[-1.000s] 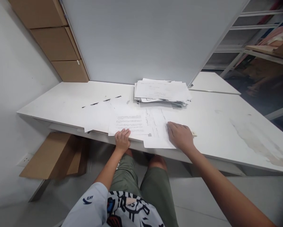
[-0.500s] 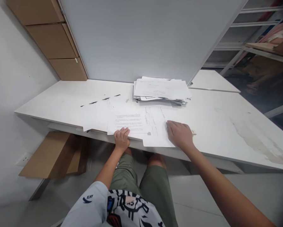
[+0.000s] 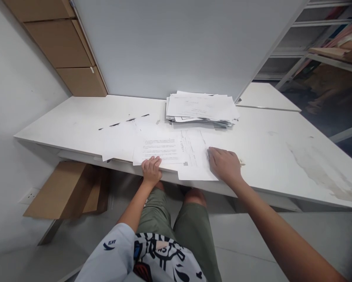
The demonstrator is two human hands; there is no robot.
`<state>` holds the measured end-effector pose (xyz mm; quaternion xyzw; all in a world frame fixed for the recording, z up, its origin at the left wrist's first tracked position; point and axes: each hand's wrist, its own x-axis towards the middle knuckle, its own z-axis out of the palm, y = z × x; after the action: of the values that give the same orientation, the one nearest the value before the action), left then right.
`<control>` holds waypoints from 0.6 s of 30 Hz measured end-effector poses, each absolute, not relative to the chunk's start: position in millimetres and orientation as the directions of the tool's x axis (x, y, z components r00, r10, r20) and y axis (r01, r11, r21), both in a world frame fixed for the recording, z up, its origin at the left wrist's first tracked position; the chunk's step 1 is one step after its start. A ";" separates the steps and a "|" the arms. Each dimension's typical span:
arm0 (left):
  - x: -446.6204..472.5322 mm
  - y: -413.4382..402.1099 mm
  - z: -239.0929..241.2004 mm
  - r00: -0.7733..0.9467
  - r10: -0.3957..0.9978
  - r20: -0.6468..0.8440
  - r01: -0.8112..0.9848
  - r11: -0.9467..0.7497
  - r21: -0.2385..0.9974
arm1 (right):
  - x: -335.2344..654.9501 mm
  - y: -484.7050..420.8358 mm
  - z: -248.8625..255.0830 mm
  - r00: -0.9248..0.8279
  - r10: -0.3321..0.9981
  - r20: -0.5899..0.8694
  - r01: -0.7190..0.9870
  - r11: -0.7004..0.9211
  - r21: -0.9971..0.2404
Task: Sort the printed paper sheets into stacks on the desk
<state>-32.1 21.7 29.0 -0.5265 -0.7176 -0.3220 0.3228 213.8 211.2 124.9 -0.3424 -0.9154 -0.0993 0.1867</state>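
Note:
My left hand (image 3: 151,170) rests at the front edge of the white table (image 3: 76,125), its fingers lying together on top of a printed sheet (image 3: 161,150); the thumb is hidden. My right hand (image 3: 225,166) lies palm down on the right edge of a second sheet (image 3: 195,162), which overhangs the table edge, with the fingers slightly bent. A small tan thing (image 3: 242,162) pokes out from under that hand; I cannot make out what it is. More loose sheets (image 3: 118,141) fan out to the left. A thick, untidy paper stack (image 3: 201,109) sits behind them.
A grey partition (image 3: 176,47) stands along the table's back. Brown cardboard boxes (image 3: 67,51) are stacked at the back left, and a flattened one (image 3: 64,190) leans under the table. The table's right part carries a stain (image 3: 319,174). Metal shelving (image 3: 316,43) is at the far right.
Both hands stay where they were on the sheets. Only the camera has tilted slightly, so everything sits a little lower in view.

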 end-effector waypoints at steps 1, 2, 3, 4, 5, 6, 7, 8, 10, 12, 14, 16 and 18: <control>-32.2 21.7 29.1 -0.227 0.539 0.811 0.967 0.226 0.120 | 213.8 210.9 125.3 -0.697 0.590 0.408 0.665 0.744 0.060; -32.3 21.7 29.3 -0.213 0.526 0.823 0.970 0.215 0.114 | 213.7 210.5 125.7 -0.697 0.589 0.408 0.666 0.743 0.064; -32.3 21.7 29.4 -0.198 0.512 0.836 0.973 0.204 0.105 | 213.7 210.1 126.0 -0.699 0.588 0.407 0.665 0.744 0.067; -32.3 21.8 29.5 -0.185 0.500 0.846 0.976 0.197 0.097 | 213.7 209.8 126.3 -0.701 0.587 0.406 0.664 0.745 0.069; -32.2 22.0 29.4 -0.180 0.496 0.849 0.976 0.195 0.093 | 213.8 209.6 126.5 -0.702 0.586 0.405 0.662 0.747 0.068; -32.1 22.1 29.2 -0.181 0.501 0.846 0.976 0.197 0.092 | 213.8 209.7 126.5 -0.703 0.586 0.403 0.661 0.748 0.064; -32.1 22.3 28.8 -0.190 0.512 0.838 0.974 0.205 0.096 | 213.9 209.9 126.4 -0.702 0.588 0.401 0.661 0.749 0.058; -32.0 22.4 28.4 -0.202 0.524 0.828 0.971 0.215 0.101 | 213.9 210.4 126.1 -0.701 0.591 0.400 0.660 0.750 0.049; -31.6 22.7 27.7 -0.224 0.540 0.811 0.965 0.237 0.109 | 214.1 212.1 125.4 -0.700 0.596 0.394 0.659 0.751 0.034; -31.1 23.0 27.8 -0.240 0.545 0.803 0.960 0.255 0.114 | 214.3 214.4 124.7 -0.706 0.598 0.381 0.655 0.755 0.030; -30.4 23.1 28.8 -0.246 0.545 0.801 0.958 0.263 0.115 | 214.5 216.6 124.5 -0.716 0.598 0.361 0.651 0.758 0.035; -29.7 23.4 30.2 -0.237 0.534 0.812 0.958 0.267 0.104 | 214.9 218.1 124.8 -0.725 0.599 0.339 0.648 0.761 0.040; -29.2 23.7 31.4 -0.226 0.521 0.823 0.959 0.270 0.092 | 215.2 218.9 125.3 -0.730 0.604 0.319 0.648 0.760 0.043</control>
<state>-29.2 23.7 31.4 -0.5160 -0.7169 -0.3146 0.3477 215.2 218.9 125.3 -0.3379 -0.9269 -0.0757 0.1446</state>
